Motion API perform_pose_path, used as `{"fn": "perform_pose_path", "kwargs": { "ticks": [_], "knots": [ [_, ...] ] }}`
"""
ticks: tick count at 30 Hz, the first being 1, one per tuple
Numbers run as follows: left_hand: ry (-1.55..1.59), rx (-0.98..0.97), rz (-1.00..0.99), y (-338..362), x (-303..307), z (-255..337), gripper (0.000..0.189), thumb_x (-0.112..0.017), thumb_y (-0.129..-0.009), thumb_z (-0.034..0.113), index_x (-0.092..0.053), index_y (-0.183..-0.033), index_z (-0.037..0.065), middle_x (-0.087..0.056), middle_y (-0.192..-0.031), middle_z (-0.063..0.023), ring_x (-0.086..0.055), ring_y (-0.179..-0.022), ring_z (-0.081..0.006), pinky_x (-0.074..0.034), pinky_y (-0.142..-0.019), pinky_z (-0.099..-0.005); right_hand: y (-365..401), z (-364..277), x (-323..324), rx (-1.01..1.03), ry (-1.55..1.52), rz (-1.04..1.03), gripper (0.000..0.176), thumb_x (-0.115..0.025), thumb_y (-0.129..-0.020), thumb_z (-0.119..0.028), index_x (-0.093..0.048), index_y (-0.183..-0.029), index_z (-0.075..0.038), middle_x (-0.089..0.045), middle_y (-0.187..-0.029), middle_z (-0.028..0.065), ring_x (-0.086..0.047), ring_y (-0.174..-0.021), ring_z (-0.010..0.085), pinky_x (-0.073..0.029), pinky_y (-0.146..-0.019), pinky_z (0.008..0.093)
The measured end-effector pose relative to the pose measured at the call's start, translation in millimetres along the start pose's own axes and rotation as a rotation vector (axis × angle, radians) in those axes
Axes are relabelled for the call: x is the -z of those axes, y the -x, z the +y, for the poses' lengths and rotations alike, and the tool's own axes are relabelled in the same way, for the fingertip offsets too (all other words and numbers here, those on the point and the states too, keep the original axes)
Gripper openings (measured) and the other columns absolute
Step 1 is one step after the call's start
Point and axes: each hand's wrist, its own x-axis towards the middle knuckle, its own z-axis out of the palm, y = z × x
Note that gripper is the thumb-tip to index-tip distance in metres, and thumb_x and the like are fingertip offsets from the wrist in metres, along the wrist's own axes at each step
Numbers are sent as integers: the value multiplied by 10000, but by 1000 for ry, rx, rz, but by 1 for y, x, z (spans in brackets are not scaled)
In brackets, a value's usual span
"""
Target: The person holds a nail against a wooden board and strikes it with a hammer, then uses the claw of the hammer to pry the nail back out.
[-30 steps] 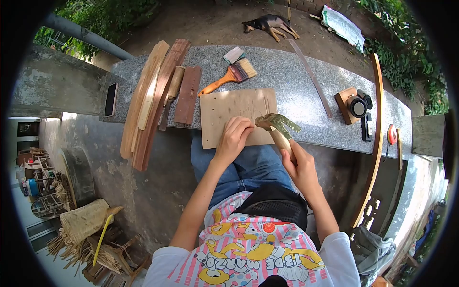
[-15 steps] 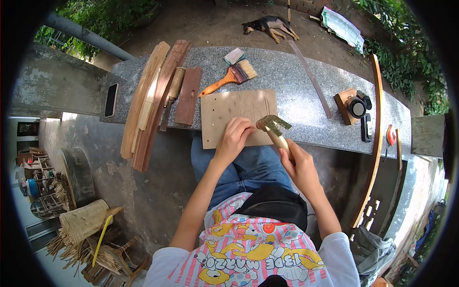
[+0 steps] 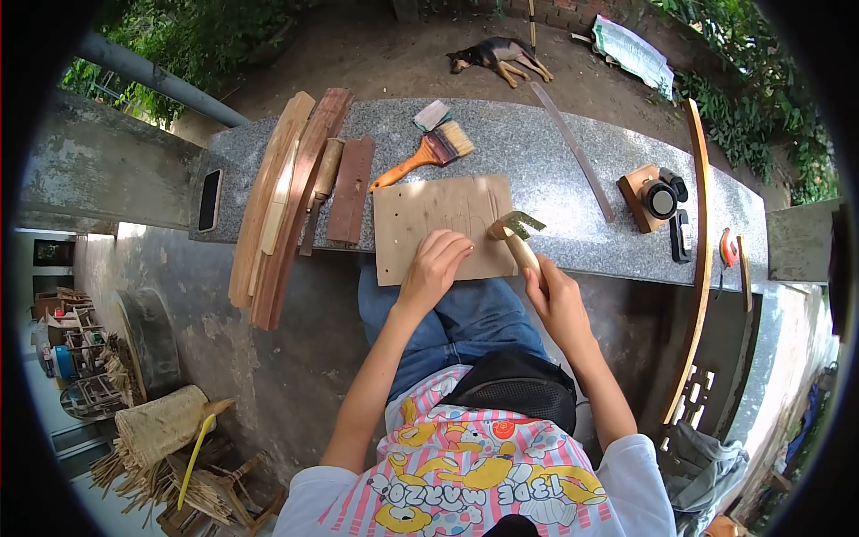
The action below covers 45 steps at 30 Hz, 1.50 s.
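A thin wooden board (image 3: 416,210) with small holes lies at the near edge of the granite bench, partly over my lap. My left hand (image 3: 436,268) rests on its lower part, thumb and fingers pinched together; what they hold, if anything, is too small to name. My right hand (image 3: 553,291) is wrapped round the wooden handle of a hammer (image 3: 514,234). The hammer's metal head is above the board's right side, a little to the right of my left fingertips.
On the granite bench (image 3: 537,192) lie wood strips (image 3: 300,197), a chisel (image 3: 327,170), a reddish block (image 3: 350,190), a brush (image 3: 429,157), a clear ruler (image 3: 573,148), a phone (image 3: 210,200), a wooden block with black devices (image 3: 650,197) and a tape measure (image 3: 729,249). A dog (image 3: 501,59) lies beyond.
The hammer head has shifted slightly to the right, away from my left fingertips. My left hand is still at the board's lower part, and the whole view has shifted a little.
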Motion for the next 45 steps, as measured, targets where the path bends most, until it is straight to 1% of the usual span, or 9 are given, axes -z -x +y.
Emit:
{"fn": "perform_pose_path", "kwargs": {
  "ticks": [5, 8, 10, 17, 20, 22, 27, 33, 45],
  "knots": [
    [-9, -46, -18, 4, 2, -4, 152, -714, -865, 20, -655, -1004, 19, -653, -1002, -93, -624, -1019, -301, -486, -881, -412, -3, 3, -5, -8, 5, -11, 221, -620, -1006, -178, -588, -1050, 35, -628, -806, 252, -627, -725, 457, -479, -650, 488],
    [27, 4, -25, 3, 1, 0, 141, -719, -860, 18, -661, -988, 14, -654, -998, -90, -626, -1013, -295, -487, -873, -415, -4, -1, -4, -7, -4, -12, 230, -620, -1006, -187, -590, -1052, 37, -632, -810, 254, -627, -727, 460, -483, -655, 487],
    [74, 192, 0, 2, -1, 5, 121, -724, -856, 17, -668, -962, 12, -656, -996, -85, -628, -1004, -286, -487, -864, -409, -4, -2, -2, -8, 1, -17, 230, -620, -1006, -187, -592, -1053, 37, -634, -814, 256, -629, -728, 460, -484, -657, 487],
    [58, 13, -17, 3, 2, 0, 107, -724, -859, 12, -673, -953, 8, -655, -995, -95, -634, -966, -285, -493, -832, -380, -4, 4, -5, -16, -29, -10, 244, -624, -1004, -188, -611, -1091, 40, -654, -837, 266, -641, -746, 465, -494, -672, 484],
    [122, 125, 55, 1, 2, 5, 115, -725, -871, 19, -675, -974, 9, -659, -1000, -97, -640, -927, -279, -496, -811, -360, -4, 3, -4, -44, -31, -20, 257, -624, -1003, -189, -613, -1105, 47, -660, -845, 271, -647, -759, 467, -499, -680, 483],
    [265, 306, 203, -9, 8, 7, 110, -730, -883, 35, -679, -978, 12, -665, -996, -92, -641, -900, -267, -494, -801, -345, -4, 5, -5, -46, -39, -14, 258, -623, -1004, -190, -612, -1104, 47, -660, -845, 273, -648, -763, 468, -499, -680, 484],
    [227, 213, 16, -10, 3, 0, 83, -731, -886, 50, -688, -941, 5, -669, -977, -80, -619, -898, -261, -490, -806, -346, -4, 7, -4, -44, -45, -11, 255, -622, -1005, -194, -612, -1097, 44, -658, -836, 276, -650, -763, 471, -499, -673, 485],
    [176, 235, -18, -6, 3, -3, 84, -749, -865, 41, -716, -934, 7, -684, -965, -66, -606, -923, -232, -487, -832, -335, -4, 8, -5, -41, -60, -3, 247, -623, -1004, -193, -612, -1088, 39, -652, -810, 270, -646, -735, 466, -496, -659, 481],
    [151, 212, -50, -5, 3, -6, 86, -757, -851, 45, -733, -927, 13, -687, -963, -61, -604, -925, -234, -481, -834, -339, -5, 7, -4, -51, -85, -5, 246, -626, -1003, -191, -614, -1092, 38, -643, -803, 270, -639, -722, 462, -495, -657, 465]
  ]
}}
